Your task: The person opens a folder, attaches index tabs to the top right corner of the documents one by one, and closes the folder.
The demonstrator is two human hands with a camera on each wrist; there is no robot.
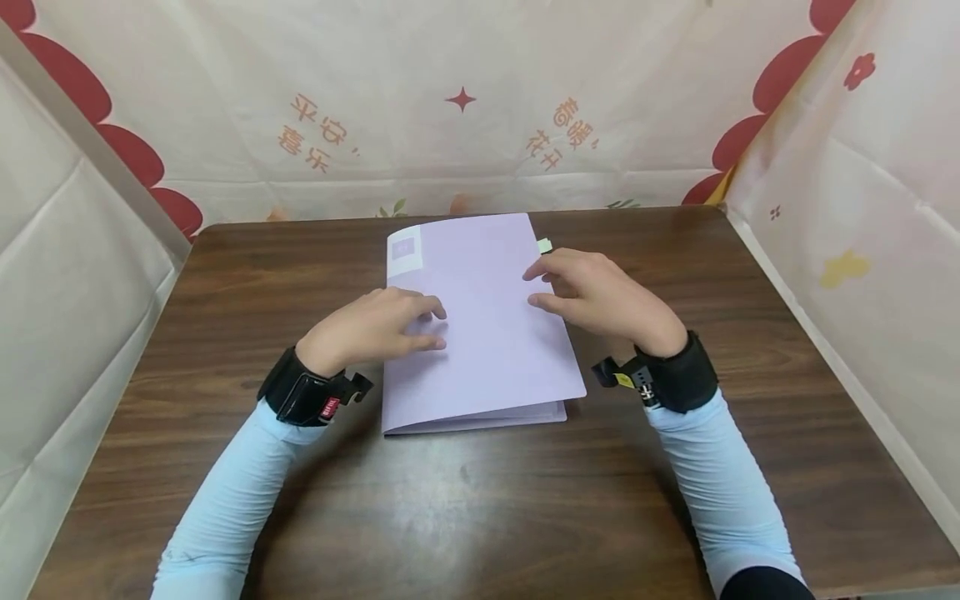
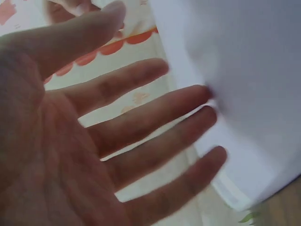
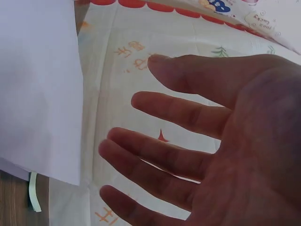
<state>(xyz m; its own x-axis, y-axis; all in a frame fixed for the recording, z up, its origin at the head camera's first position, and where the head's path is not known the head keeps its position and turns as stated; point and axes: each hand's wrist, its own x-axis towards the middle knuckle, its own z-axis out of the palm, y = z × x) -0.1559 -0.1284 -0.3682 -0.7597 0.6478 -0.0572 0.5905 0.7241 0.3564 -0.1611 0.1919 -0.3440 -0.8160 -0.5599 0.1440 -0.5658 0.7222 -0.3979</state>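
A pale purple folder (image 1: 480, 333) lies on the brown table, its cover lifted slightly at the lower right edge. A white label with a purple square (image 1: 405, 250) marks its top left corner. Over the folder's left side is my left hand (image 1: 378, 327), fingers spread and relaxed, holding nothing; in the left wrist view the middle fingertips (image 2: 207, 94) come right up to the purple surface. My right hand (image 1: 592, 287) hovers at the folder's right edge with its fingers loosely extended and nothing in them. A small pale green tab (image 1: 544, 246) sticks out beside that edge.
The wooden table (image 1: 465, 517) stretches around the folder on all sides. Behind it hangs a cream cloth (image 1: 420, 50) with red scallops, and similar cloth walls (image 1: 847, 208) close in the sides. Each wrist carries a black strap (image 1: 682, 375) with a small camera.
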